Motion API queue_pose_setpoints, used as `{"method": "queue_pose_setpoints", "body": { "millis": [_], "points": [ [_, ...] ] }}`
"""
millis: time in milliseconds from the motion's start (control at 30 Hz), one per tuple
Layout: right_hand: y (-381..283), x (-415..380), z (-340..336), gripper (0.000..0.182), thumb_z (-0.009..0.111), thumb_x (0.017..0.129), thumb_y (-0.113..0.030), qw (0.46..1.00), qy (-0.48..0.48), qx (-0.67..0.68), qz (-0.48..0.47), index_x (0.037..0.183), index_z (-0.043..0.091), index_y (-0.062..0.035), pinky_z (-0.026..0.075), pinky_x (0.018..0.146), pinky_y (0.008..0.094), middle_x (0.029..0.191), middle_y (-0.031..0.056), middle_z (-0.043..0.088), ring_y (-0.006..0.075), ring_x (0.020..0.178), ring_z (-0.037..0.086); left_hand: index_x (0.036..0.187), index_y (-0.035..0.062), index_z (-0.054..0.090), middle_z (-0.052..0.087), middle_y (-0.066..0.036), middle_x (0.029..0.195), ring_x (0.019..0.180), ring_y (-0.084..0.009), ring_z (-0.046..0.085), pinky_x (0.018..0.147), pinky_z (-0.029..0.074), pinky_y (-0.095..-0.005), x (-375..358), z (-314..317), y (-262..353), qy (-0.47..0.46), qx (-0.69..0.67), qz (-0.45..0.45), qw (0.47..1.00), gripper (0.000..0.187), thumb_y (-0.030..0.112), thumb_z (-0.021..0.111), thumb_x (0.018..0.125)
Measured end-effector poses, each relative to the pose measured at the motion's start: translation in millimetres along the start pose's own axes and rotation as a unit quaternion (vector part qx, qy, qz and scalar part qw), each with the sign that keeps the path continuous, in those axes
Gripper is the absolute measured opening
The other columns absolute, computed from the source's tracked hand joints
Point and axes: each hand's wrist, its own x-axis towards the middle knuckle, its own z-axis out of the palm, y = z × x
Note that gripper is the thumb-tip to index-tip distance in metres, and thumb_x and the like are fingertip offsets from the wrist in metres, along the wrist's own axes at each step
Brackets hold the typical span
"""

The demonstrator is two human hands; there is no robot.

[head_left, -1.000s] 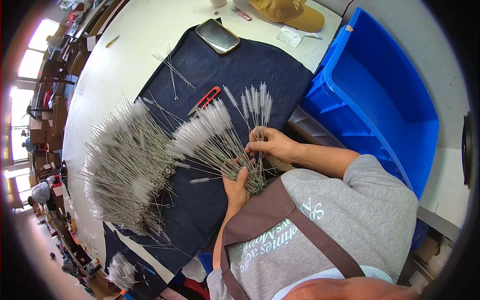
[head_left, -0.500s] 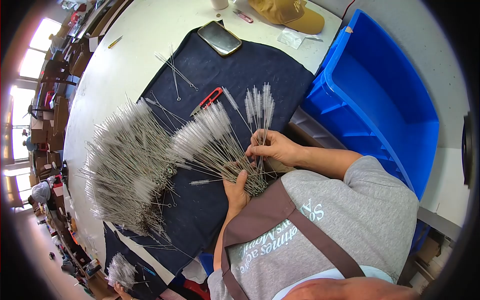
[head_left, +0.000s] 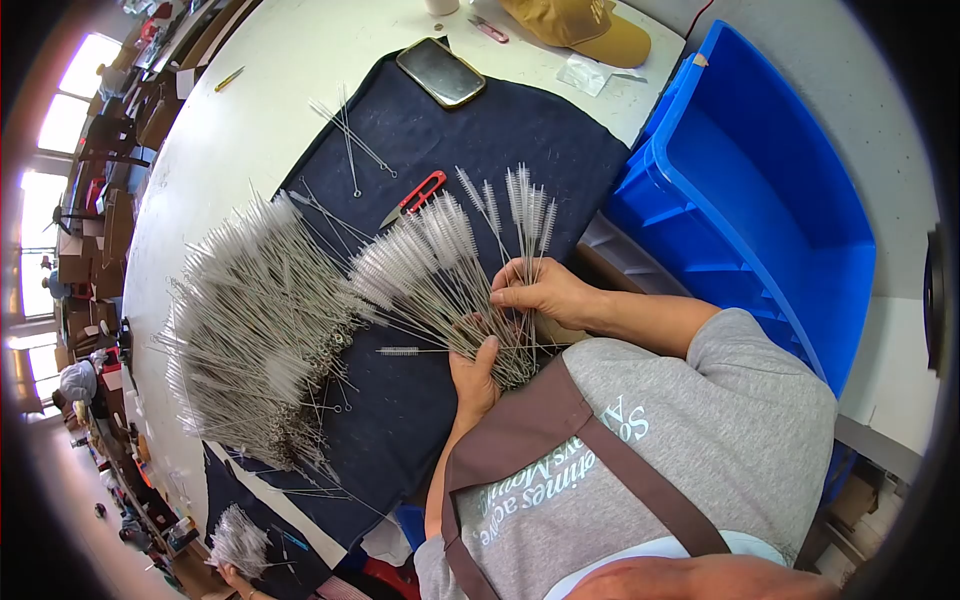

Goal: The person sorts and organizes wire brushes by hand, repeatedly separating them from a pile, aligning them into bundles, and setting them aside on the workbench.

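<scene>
A fanned bundle of straw brushes (head_left: 425,245), white bristles up and wire loops down, rests in my left hand (head_left: 475,378), whose thumb lies across the wire stems. My right hand (head_left: 543,293) pinches the stems of a smaller group of brushes (head_left: 527,205) at the bundle's right side. Between the two groups a couple of brushes lean apart. One brush (head_left: 400,351) sticks out sideways to the left of my left hand. Farther left lies a large heap of the same brushes (head_left: 260,320) on the dark cloth (head_left: 390,440).
Red-handled thread snips (head_left: 415,197) lie behind the bundle, near loose brushes (head_left: 350,145) and a phone (head_left: 440,72). A blue bin (head_left: 740,200) stands at the right. A cap (head_left: 585,30) sits at the back. Another person's hand (head_left: 235,578) touches a brush pile (head_left: 240,540) at lower left.
Another brush now leans apart between the main bundle and the right-hand group. My right hand has shifted slightly left, and the sideways brush has swung a little upward.
</scene>
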Motion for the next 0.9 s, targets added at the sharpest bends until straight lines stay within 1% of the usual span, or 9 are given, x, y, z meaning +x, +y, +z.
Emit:
{"method": "queue_pose_setpoints", "body": {
  "millis": [33, 133, 233, 333, 433, 533, 633, 733, 900],
  "points": [
    [2, 0, -1, 0.017, 0.067, 0.077, -0.013, 1.000, 0.003, 0.003, -0.006, 0.088, 0.058, -0.0029, 0.041, 0.060, 0.0189, 0.073, -0.0002, 0.057, 0.0053, 0.066, 0.050, 0.118, 0.0004, 0.038, 0.051, -0.011, 0.108, 0.094, -0.0185, 0.054, 0.085, 0.046, -0.0322, 0, 0, -1, 0.005, -0.001, 0.001, 1.000, 0.041, -0.004, 0.053, 0.080],
    [5, 2, -2, 0.017, 0.067, 0.078, -0.013, 1.000, 0.002, 0.003, -0.011, 0.088, 0.058, -0.0036, 0.040, 0.059, 0.0180, 0.073, -0.0003, 0.057, 0.0051, 0.065, 0.050, 0.119, 0.0003, 0.037, 0.050, -0.011, 0.109, 0.095, -0.0183, 0.053, 0.085, 0.046, -0.0317, -1, 7, 3, 0.001, -0.019, 0.003, 1.000, 0.042, -0.004, 0.052, 0.081],
    [-1, -2, 2, 0.015, 0.066, 0.078, -0.013, 1.000, -0.011, 0.017, -0.007, 0.087, 0.058, -0.0040, 0.040, 0.059, 0.0178, 0.071, -0.0017, 0.055, 0.0046, 0.065, 0.049, 0.120, -0.0001, 0.036, 0.050, -0.011, 0.109, 0.095, -0.0185, 0.053, 0.086, 0.046, -0.0322, -1, 6, 2, 0.003, -0.019, 0.010, 1.000, 0.043, -0.003, 0.053, 0.080],
    [-7, -7, 4, 0.015, 0.066, 0.079, -0.013, 0.999, -0.025, 0.005, -0.024, 0.087, 0.058, -0.0039, 0.041, 0.060, 0.0176, 0.068, -0.0034, 0.052, 0.0040, 0.065, 0.049, 0.119, -0.0010, 0.036, 0.050, -0.012, 0.109, 0.095, -0.0188, 0.054, 0.086, 0.046, -0.0329, -1, 6, 3, -0.011, -0.018, 0.012, 1.000, 0.043, -0.002, 0.054, 0.080],
    [-5, -8, 1, 0.014, 0.064, 0.079, -0.010, 0.999, -0.041, 0.004, -0.021, 0.087, 0.056, -0.0026, 0.047, 0.061, 0.0223, 0.074, 0.0006, 0.055, 0.0068, 0.068, 0.053, 0.117, -0.0015, 0.036, 0.050, -0.013, 0.108, 0.093, -0.0193, 0.055, 0.084, 0.047, -0.0330, -3, 12, 7, -0.013, -0.009, 0.020, 1.000, 0.043, 0.000, 0.055, 0.079],
    [-3, -11, 3, 0.013, 0.064, 0.080, -0.011, 0.998, -0.046, 0.023, -0.025, 0.087, 0.056, -0.0027, 0.047, 0.061, 0.0216, 0.071, -0.0010, 0.054, 0.0060, 0.067, 0.052, 0.114, -0.0014, 0.038, 0.051, -0.013, 0.106, 0.092, -0.0194, 0.055, 0.082, 0.048, -0.0328, -6, 14, 6, -0.004, -0.010, 0.028, 1.000, 0.041, 0.000, 0.057, 0.078],
    [-4, -14, 3, 0.013, 0.063, 0.081, -0.008, 0.998, -0.047, -0.015, -0.038, 0.089, 0.056, -0.0016, 0.046, 0.061, 0.0204, 0.069, -0.0024, 0.052, 0.0049, 0.066, 0.051, 0.112, -0.0010, 0.040, 0.053, -0.012, 0.102, 0.091, -0.0195, 0.056, 0.081, 0.049, -0.0327, -5, 11, 3, -0.004, -0.003, 0.044, 0.999, 0.039, 0.001, 0.058, 0.077],
    [-3, -15, 1, 0.014, 0.064, 0.080, -0.011, 0.997, -0.060, -0.005, -0.038, 0.089, 0.057, -0.0022, 0.047, 0.061, 0.0202, 0.071, -0.0008, 0.055, 0.0057, 0.065, 0.053, 0.111, -0.0008, 0.041, 0.054, -0.011, 0.100, 0.090, -0.0189, 0.056, 0.081, 0.049, -0.0320, -5, 11, 3, -0.007, 0.006, 0.040, 0.999, 0.040, 0.001, 0.059, 0.076],
    [-1, -17, 0, 0.015, 0.063, 0.081, -0.011, 0.997, -0.069, 0.007, -0.032, 0.090, 0.056, -0.0017, 0.047, 0.062, 0.0198, 0.072, -0.0005, 0.056, 0.0055, 0.065, 0.054, 0.112, -0.0005, 0.041, 0.054, -0.012, 0.100, 0.089, -0.0187, 0.057, 0.082, 0.048, -0.0316, -8, 12, 5, -0.002, 0.002, 0.023, 1.000, 0.041, 0.000, 0.059, 0.075]
  ]
}}
